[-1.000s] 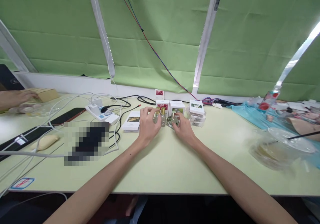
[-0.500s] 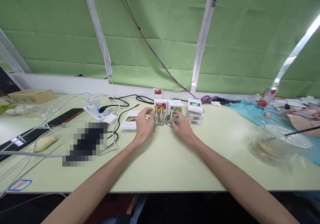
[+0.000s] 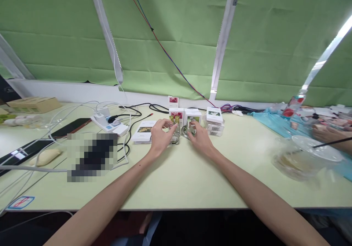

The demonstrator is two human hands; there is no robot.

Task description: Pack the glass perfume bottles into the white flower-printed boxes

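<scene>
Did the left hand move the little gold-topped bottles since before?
Yes. The left hand has pulled a gold-capped bottle slightly toward the person, away from the white box with the red picture behind it. The right hand stays by another bottle.

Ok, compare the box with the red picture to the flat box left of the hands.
The red-picture box stands upright behind the bottles; the flat box lies on its back on the table. The first shows red flowers, the second a dark yellowish picture. The flat box looks wider. Both are white.
</scene>
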